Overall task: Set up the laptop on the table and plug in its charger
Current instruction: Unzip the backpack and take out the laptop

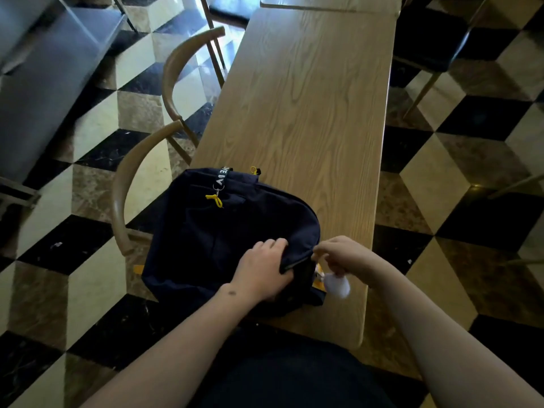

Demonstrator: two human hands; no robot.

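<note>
Backpack (229, 237) on table (309, 113) — both hands gripping

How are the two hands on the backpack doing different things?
The left hand lies over the dark backpack, gripping a fold of fabric; the right hand pinches at the bag's edge. A white fluffy charm hangs under the right hand, none under the left. Both touch the backpack's near end.

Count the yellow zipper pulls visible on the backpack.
2. One yellow pull hangs on the backpack's front panel; another sits at its far top edge. More may be hidden under the hands.
</note>
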